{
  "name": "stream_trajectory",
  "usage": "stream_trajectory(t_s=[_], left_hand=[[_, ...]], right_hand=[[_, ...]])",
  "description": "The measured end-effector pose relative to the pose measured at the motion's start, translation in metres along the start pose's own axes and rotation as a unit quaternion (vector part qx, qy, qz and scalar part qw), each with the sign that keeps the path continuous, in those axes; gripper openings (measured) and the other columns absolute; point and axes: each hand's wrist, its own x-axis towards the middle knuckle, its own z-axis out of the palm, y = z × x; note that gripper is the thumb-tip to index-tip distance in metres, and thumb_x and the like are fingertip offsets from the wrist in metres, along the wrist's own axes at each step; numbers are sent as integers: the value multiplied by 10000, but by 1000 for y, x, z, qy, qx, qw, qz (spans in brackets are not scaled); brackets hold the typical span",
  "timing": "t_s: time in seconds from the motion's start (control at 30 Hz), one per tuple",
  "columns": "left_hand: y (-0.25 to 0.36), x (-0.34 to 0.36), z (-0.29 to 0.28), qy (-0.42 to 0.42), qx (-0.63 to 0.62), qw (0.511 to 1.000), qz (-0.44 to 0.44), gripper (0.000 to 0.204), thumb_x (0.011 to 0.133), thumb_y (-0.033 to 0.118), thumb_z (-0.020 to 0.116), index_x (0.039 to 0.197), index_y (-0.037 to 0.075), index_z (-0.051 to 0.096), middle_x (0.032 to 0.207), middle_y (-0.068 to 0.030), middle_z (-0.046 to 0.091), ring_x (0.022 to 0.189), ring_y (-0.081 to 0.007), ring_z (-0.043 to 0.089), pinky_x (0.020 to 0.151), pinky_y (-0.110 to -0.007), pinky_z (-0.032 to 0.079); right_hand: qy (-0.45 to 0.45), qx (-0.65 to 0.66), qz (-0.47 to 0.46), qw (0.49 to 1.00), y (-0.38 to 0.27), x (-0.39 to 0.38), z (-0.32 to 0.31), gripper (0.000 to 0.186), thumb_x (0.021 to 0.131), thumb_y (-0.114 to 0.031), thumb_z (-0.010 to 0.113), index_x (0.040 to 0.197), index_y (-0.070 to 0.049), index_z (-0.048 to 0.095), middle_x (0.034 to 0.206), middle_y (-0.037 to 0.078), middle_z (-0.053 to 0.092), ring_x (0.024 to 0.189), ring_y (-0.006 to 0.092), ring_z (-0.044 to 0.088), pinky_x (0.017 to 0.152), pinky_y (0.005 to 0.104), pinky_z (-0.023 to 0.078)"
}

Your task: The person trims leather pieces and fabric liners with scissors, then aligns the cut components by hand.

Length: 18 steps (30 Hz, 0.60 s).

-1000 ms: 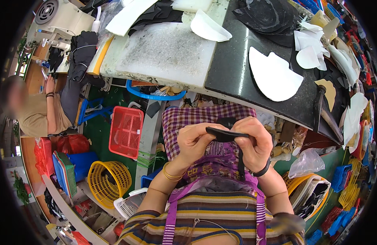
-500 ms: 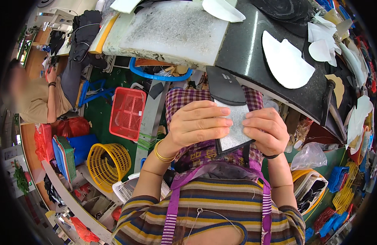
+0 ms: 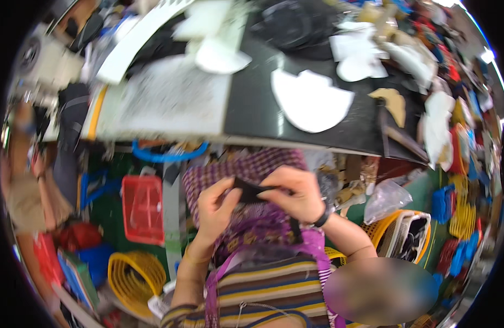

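Head fisheye, worn on you: looks down, close above your torso, bench ahead up top.

My left grip and right grip pinch a black piece from opposite sides, above the purple checked cloth over my lap. Beyond them, the surface, part white and part black, bears a white rounded cut-out. To the left stand a red basket and, nearer me, a yellow basket.
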Motion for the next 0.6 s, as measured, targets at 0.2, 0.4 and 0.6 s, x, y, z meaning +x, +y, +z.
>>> stream_trajectory(t_s=[0.2,0.4,0.6], left_hand=[[16,5,17,-30,-202,979,-1,236,852,161,560,997,-24,543,883,-37,580,810,-106,547,762,-227,425],[20,8,41,10,-113,993,-17,163,796,-1,603,951,-1,555,880,-11,583,797,-86,538,744,-223,430],[21,19,64,8,-106,994,-39,106,812,9,591,912,-2,559,843,-4,591,775,-69,536,730,-215,428]], right_hand=[[23,88,32,995,0,-4,3,157,760,-79,670,882,12,629,743,71,600,641,141,560,574,259,442],[42,87,63,993,-1,-9,-10,173,777,-89,669,910,10,619,775,47,590,681,91,530,610,224,426],[68,-9,7,998,-9,-16,-88,273,754,-128,682,992,-15,609,866,96,633,746,180,617,686,288,486]])
